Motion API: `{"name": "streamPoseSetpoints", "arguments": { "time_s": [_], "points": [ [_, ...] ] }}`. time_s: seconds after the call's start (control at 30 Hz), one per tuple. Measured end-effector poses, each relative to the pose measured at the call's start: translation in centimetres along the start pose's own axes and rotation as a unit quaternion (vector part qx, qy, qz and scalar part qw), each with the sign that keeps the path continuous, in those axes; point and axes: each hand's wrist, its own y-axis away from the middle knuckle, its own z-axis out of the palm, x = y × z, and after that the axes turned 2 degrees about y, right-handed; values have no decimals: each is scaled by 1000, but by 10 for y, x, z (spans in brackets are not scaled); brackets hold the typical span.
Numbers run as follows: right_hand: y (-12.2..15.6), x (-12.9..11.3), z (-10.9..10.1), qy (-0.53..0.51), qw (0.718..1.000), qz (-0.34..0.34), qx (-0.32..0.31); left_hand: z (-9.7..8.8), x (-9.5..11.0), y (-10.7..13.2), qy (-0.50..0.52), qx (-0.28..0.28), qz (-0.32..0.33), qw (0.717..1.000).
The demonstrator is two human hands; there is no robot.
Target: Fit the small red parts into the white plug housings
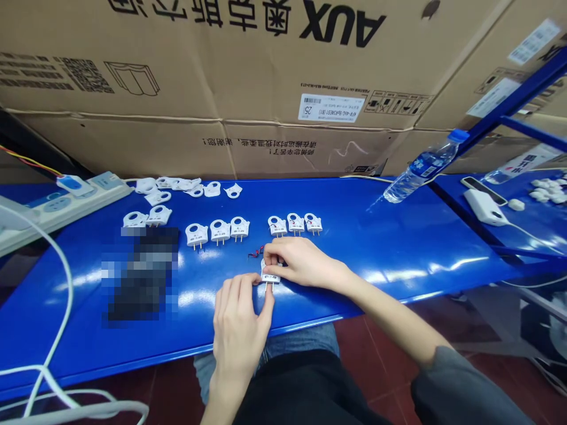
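Note:
A white two-pin plug housing (pixel 270 278) lies near the table's front edge, its metal pins pointing toward me. My left hand (pixel 239 319) holds it by its left side and pins, between thumb and fingers. Over its upper part, my right hand (pixel 301 260) is closed in a pinch; the fingers hide what is between them. Thin red and black wires (pixel 256 252) lie just beyond the housing. Behind my hands stand three similar plugs with small wires in them (pixel 296 224). To their left are three more plugs (pixel 220 231).
More white housings and ring-shaped parts (pixel 177 184) lie at the back left. A blurred dark object (pixel 146 271) lies left. A power strip (pixel 66 206), water bottle (pixel 423 168), phone (pixel 484 190) and white charger (pixel 485 206) are around. A large carton (pixel 177 130) stands behind the blue table (pixel 376 260).

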Motion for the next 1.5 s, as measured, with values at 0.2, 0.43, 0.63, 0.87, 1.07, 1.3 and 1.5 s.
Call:
{"name": "streamPoseSetpoints", "arguments": {
  "time_s": [0.2, 0.43, 0.63, 0.87, 1.07, 1.3, 1.5],
  "points": [
    [0, -1, -2, 11, 1000, -6, -6, -1, 0, -1, -2, -5, 0, 1000],
    [3, 3, -12, -1, 1000, 3, 2, -1, 0, -1, -4, -3, -2, 1000],
    [3, 3, -12, -10, 1000, -16, -21, 0, 0, -1, -1, 2, 2, 1000],
    [3, 0, -12, -8, 999, -24, -37, 0, -1, 0, 10, 2, -4, 1000],
    [3, -1, -11, -5, 999, -25, -34, 0, 0, 0, 13, -4, -12, 1000],
    [4, 0, -13, -4, 999, -28, -27, 0, -1, -1, 5, 4, -5, 1000],
    [7, 3, -18, -33, 998, -41, -42, 0, 0, -1, 3, 2, -11, 1000]
  ]
}}
